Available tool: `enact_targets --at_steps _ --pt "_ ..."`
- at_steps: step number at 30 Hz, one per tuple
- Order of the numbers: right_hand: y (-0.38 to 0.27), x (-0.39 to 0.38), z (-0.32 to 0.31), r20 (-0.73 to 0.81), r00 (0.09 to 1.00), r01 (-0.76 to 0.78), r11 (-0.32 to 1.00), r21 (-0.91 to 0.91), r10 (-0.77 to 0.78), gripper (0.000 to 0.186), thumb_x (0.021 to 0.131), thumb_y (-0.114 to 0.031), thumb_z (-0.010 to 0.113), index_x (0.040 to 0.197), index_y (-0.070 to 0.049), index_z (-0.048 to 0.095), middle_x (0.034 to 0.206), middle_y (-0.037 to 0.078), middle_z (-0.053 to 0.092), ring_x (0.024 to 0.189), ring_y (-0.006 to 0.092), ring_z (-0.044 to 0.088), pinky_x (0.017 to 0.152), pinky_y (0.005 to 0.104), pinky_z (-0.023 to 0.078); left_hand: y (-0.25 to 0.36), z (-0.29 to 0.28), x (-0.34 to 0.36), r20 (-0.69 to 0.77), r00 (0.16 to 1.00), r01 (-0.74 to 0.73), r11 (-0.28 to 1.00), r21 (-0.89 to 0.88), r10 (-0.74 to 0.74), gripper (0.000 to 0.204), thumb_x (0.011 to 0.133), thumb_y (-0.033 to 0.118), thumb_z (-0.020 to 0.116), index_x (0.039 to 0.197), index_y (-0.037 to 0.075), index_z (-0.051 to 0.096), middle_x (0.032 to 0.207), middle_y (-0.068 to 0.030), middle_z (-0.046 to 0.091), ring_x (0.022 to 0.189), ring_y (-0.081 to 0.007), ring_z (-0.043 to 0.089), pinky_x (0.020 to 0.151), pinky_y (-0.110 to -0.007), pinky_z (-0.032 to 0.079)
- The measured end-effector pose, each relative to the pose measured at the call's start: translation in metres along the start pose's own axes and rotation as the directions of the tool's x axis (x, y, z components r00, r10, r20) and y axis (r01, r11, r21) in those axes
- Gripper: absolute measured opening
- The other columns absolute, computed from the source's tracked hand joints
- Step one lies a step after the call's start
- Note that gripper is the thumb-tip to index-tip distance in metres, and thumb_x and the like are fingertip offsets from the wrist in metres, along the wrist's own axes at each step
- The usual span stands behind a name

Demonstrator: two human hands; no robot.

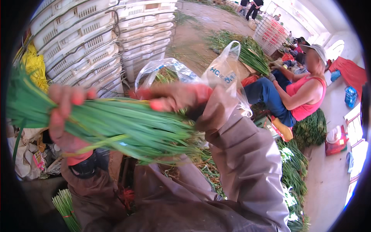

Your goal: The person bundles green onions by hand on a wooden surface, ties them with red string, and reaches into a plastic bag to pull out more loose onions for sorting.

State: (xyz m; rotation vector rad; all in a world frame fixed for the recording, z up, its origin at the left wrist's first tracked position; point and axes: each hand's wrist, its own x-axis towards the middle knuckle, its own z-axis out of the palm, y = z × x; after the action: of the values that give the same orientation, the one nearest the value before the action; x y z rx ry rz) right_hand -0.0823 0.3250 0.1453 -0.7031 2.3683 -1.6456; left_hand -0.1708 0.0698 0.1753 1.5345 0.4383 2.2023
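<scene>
A thick bunch of long green garlic chives [127,120] lies level across the space above my lap, its leaves blurred by motion. My left hand [67,116] is wrapped round it on the left, with orange-red coverings on the fingertips. At the bunch's upper edge is my right hand [177,98], also with orange-red on it and smeared by motion. Whether its fingers grip anything cannot be made out. Brown waterproof sleeves cover my forearms. Another bunch [66,207], tied with a red band, stands at the lower left.
Stacked white crates [85,42] rise at the far left, near yellow strips [35,63]. Two clear plastic bags [226,71] stand ahead. A seated person in a pink top [305,96] handles greens on the right. Heaped greens [291,178] line the floor beside my right arm.
</scene>
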Motion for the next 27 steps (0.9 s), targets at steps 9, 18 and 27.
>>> enact_targets --at_steps 9,18,27 --pt "0.045 -0.177 0.174 -0.326 0.945 0.3 0.379 0.876 0.005 0.098 0.077 -0.071 0.048 0.147 -0.011 0.017 0.147 0.014 0.03 0.13 0.0251 0.038 0.095 0.0368 0.043 0.022 0.052 -0.036 -0.637 0.768 -0.111 0.993 -0.042 0.059 0.017 0.094 0.016 0.047 0.104 0.004 0.054 0.115 -0.0111 0.06 0.114 -0.0244 0.054 0.109 -0.045 0.033" --pt "0.006 -0.22 0.221 -0.149 0.907 -0.194 0.704 0.683 0.395 0.038 0.095 -0.039 0.051 0.098 -0.003 0.062 0.063 -0.003 0.053 0.054 0.0059 0.044 0.048 0.0211 0.034 0.013 0.059 -0.093 -0.51 0.83 -0.168 0.973 0.158 0.226 0.02 0.092 0.013 0.048 0.106 -0.001 0.053 0.092 -0.0092 0.066 0.097 -0.0249 0.061 0.107 -0.044 0.037" --pt "0.063 -0.416 0.243 -0.536 0.332 -0.918 0.396 0.005 0.777 0.04 0.088 -0.026 0.062 0.117 0.001 0.055 0.093 0.018 0.064 0.085 0.0245 0.063 0.07 0.035 0.051 0.066 0.073 -0.114 -0.621 0.64 -0.506 0.856 0.104 0.454 0.005 0.084 0.009 0.051 0.083 0.007 0.047 0.071 0.0002 0.049 0.085 -0.0174 0.054 0.106 -0.041 0.036"
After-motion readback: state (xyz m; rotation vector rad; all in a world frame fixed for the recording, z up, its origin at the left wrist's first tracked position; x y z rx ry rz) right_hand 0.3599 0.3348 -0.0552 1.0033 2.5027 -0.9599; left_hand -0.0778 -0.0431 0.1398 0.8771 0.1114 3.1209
